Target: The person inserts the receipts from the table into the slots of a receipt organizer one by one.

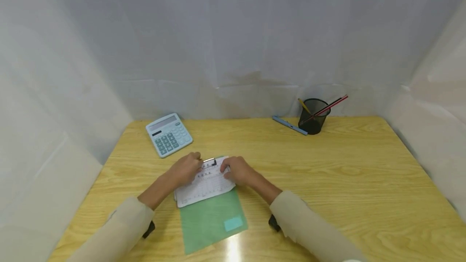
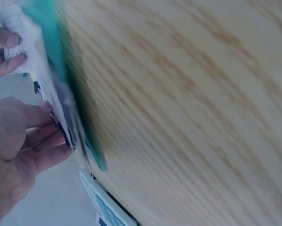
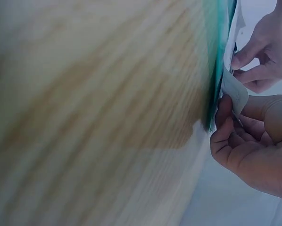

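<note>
A stack of printed paper sheets (image 1: 205,189) with grids lies on a translucent green folder (image 1: 211,225) bearing a pale blue label (image 1: 233,224). A metal clip (image 1: 209,162) with dark ends sits across the top of the sheets. My left hand (image 1: 186,169) holds the clip's left end; in the left wrist view the left hand (image 2: 28,136) has its thumb on one side of the clip and fingers on the other. My right hand (image 1: 238,171) pinches the sheets' upper right edge. In the right wrist view, that right hand (image 3: 254,141) bends a paper corner (image 3: 235,93) upward.
A pale blue calculator (image 1: 169,134) lies at the back left of the wooden table (image 1: 346,185). At the back right stands a black mesh pen cup (image 1: 314,122) with pencils, beside a blue pen-like stick (image 1: 289,125). White sheeting (image 1: 233,31) walls the table's back and sides.
</note>
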Demonstrator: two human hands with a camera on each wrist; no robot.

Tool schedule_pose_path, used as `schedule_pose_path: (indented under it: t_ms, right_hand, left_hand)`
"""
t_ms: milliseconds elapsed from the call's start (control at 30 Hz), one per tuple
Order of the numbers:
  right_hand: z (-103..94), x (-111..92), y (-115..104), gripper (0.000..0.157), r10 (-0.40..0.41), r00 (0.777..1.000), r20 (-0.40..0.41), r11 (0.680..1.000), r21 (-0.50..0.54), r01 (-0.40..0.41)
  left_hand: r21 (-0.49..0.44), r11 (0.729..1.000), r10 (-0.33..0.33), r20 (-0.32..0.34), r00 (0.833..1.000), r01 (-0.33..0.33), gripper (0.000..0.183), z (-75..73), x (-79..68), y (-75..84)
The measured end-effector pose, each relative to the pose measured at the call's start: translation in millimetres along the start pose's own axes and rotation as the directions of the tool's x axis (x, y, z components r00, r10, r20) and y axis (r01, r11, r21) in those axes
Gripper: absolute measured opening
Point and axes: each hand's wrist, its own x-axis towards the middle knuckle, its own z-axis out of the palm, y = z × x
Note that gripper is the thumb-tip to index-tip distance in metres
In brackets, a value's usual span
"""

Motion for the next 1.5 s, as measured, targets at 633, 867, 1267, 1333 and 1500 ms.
schedule_pose_path:
  t_ms: [633, 867, 1267, 1333, 1500]
  right_hand:
    - [-0.8, 17.2, -6.7, 0.015, 0.040, 0.999, 0.008, 0.998, -0.055, -0.039]
    - [-2.5, 22.3, -7.7, 0.019, 0.018, 1.000, -0.014, 0.998, -0.062, -0.019]
    - [-4.8, 25.5, 0.8, 0.018, 0.044, 0.999, -0.028, 0.997, -0.055, -0.045]
    - [-7.2, 24.8, 5.9, 0.015, 0.063, 0.997, -0.041, 0.997, -0.041, -0.065]
    - [-17.5, 17.6, 19.2, 0.007, 0.058, 0.993, -0.106, 0.998, -0.026, -0.061]
  left_hand:
    - [0.007, 1.000, 0.010, -0.014, 1.000, -0.010, 0.008, -2.9, 0.4, 2.1]
    - [0.003, 1.000, 0.011, -0.018, 1.000, -0.011, 0.007, -1.5, 1.6, 3.0]
    - [-0.009, 0.999, -0.041, -0.002, 0.999, 0.041, 0.007, -3.4, 4.4, 8.0]
    - [-0.006, 0.999, -0.039, -0.005, 0.999, 0.039, 0.008, -3.9, 4.5, 8.3]
    - [-0.016, 0.999, -0.049, 0.005, 0.999, 0.049, 0.007, -3.4, 2.8, 6.1]
